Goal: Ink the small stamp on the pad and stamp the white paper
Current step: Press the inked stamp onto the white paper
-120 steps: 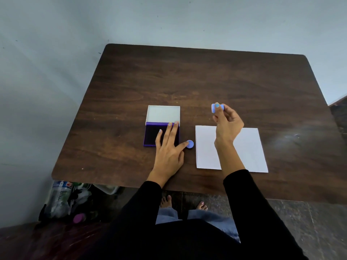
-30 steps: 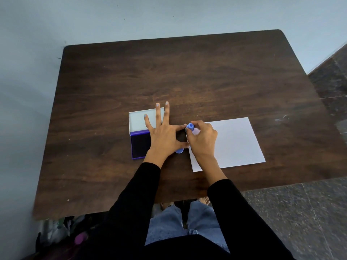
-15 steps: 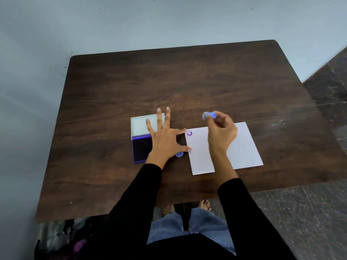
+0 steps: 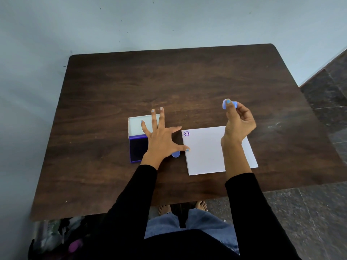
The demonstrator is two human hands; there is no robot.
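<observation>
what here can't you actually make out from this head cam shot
- Ink pad: the left hand covers its right part in the head view.
- Small stamp: its face is hidden by the right hand fingertips.
- Blue round piece: half under the left hand; identity unclear.
- Smiley print on the white paper: too small for fine detail.

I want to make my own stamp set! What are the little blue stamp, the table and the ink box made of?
Small stamp: looks like smooth light-blue plastic, evenly coloured.
Table: dark brown wood or wood-look laminate, with grain streaks and a slight sheen.
Ink pad: a purple case, probably plastic, with a dark matte pad inside; its open lid is pale inside.
</observation>
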